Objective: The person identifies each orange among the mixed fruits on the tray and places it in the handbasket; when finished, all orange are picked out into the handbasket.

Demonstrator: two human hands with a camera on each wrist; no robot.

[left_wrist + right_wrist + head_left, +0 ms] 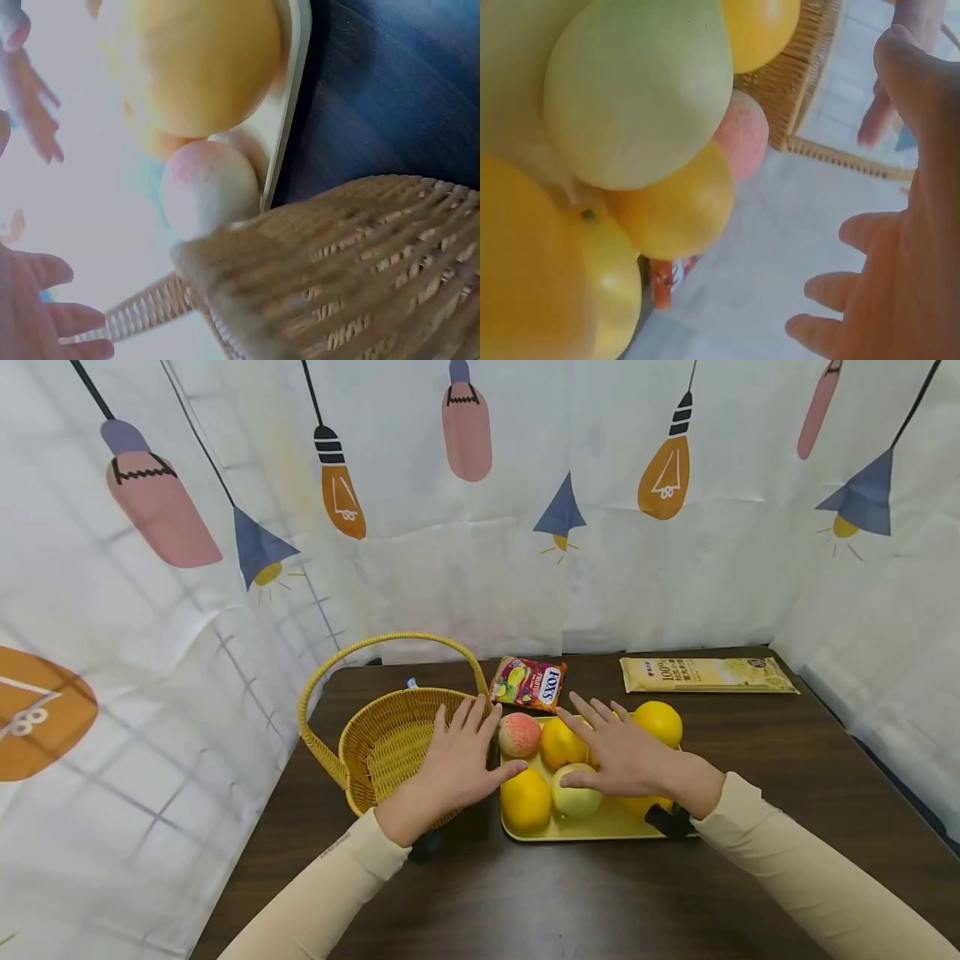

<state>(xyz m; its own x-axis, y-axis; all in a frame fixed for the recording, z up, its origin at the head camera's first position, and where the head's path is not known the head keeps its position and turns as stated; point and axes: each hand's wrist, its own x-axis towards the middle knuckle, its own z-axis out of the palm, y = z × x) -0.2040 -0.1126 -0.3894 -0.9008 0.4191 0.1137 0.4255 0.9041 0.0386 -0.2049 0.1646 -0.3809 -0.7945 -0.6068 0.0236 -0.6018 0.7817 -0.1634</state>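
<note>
In the head view my left hand (462, 758) hovers with fingers spread over the right side of a yellow wicker basket (360, 752). Its thumb points toward the fruit. My right hand (626, 752), fingers also spread, is above a pale yellow tray (600, 831) of fruit and covers part of it. On the tray lie a pink peach (520, 735), a pale green round fruit (576, 793) and several orange-yellow fruits, one at the front left (526, 802) and another at the back right (658, 723). Neither hand holds anything.
Behind the tray lies a red Fox's candy bag (528, 683). At the back right is a long yellow packet (708, 675). The basket's tall handle (397, 637) arches up at the left. A printed curtain (480, 568) hangs behind the dark wooden table (562, 902).
</note>
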